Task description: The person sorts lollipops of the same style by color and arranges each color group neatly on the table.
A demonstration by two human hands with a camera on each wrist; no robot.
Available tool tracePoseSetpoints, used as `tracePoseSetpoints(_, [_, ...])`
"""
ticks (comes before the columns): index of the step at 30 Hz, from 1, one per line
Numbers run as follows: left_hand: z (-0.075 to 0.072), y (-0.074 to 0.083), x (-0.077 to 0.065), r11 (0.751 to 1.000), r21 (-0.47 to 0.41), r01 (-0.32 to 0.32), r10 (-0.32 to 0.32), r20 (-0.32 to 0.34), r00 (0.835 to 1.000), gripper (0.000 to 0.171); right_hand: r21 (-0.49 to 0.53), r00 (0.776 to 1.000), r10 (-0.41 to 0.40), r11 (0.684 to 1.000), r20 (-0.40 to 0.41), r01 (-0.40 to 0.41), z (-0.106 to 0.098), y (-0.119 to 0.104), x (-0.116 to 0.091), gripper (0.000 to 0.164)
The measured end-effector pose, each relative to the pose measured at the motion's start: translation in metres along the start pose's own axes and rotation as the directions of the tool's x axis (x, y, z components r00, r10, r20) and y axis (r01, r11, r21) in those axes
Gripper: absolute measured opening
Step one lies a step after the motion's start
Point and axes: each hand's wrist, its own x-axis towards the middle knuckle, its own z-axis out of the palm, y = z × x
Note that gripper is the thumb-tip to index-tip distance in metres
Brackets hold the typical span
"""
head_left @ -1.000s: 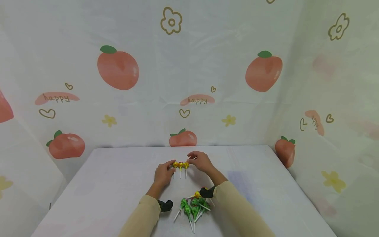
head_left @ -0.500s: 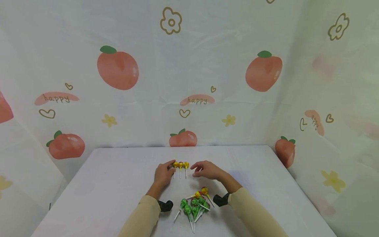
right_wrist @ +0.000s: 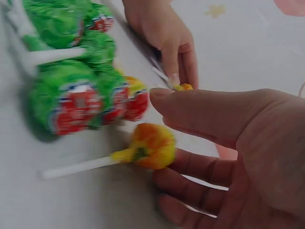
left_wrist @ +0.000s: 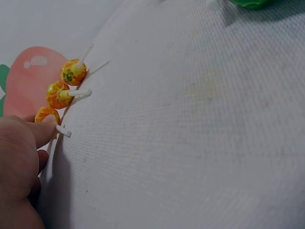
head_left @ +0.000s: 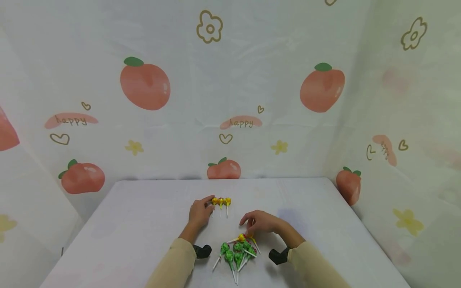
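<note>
Three yellow lollipops [head_left: 221, 201] lie side by side toward the far side of the table, sticks pointing back at me. My left hand [head_left: 200, 214] pinches the head of the leftmost lollipop [left_wrist: 46, 114] between thumb and finger. Closer in is a pile of green lollipops [head_left: 229, 256] with two yellow ones at its far edge. Over that edge reaches my right hand [head_left: 263, 222], its thumb and fingers parted around the head of a yellow lollipop [right_wrist: 153, 145]. The fingertips are right at this wrapper. Another yellow lollipop [head_left: 241, 238] lies beside it, against the green ones.
A white cloth covers the table [head_left: 144, 228]. Behind it hangs a white curtain [head_left: 173, 152] printed with peaches and flowers. Dark wrist straps, such as the right one [head_left: 279, 256], show at both sleeves.
My right hand has left the right end of the row and come back toward me, down to the yellow lollipop by the pile. The left hand stays put on the row.
</note>
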Motion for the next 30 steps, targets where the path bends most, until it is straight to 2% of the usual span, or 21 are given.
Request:
tracePoseSetpoints(8, [0.001,-0.002,0.0,1.0,0.001,-0.008,0.008,0.0,1.0,0.041,-0.068,0.99,-0.085,0.995,-0.112,0.078,0.015,0.012,-0.011,0.02])
tracePoseSetpoints(13, [0.001,-0.002,0.0,1.0,-0.007,-0.002,0.002,0.001,1.0,0.041,-0.11,0.987,-0.094,0.991,-0.132,0.079,0.016,0.014,-0.014,0.016])
tracePoseSetpoints(18, [0.001,-0.001,-0.001,1.0,-0.008,-0.001,0.001,0.0,1.0,0.042,-0.143,0.985,-0.094,0.987,-0.141,0.074,0.01,0.007,-0.018,0.015])
tracePoseSetpoints(23, [0.001,-0.002,0.0,1.0,-0.003,-0.01,0.01,0.005,1.0,0.041,-0.128,0.981,-0.065,0.991,-0.185,0.042,0.0,0.0,-0.015,0.015])
tracePoseSetpoints(30, [0.001,-0.002,0.0,1.0,0.007,0.003,-0.003,0.011,1.0,0.042,-0.015,0.958,-0.013,1.0,-0.287,0.009,-0.014,-0.004,0.002,0.023])
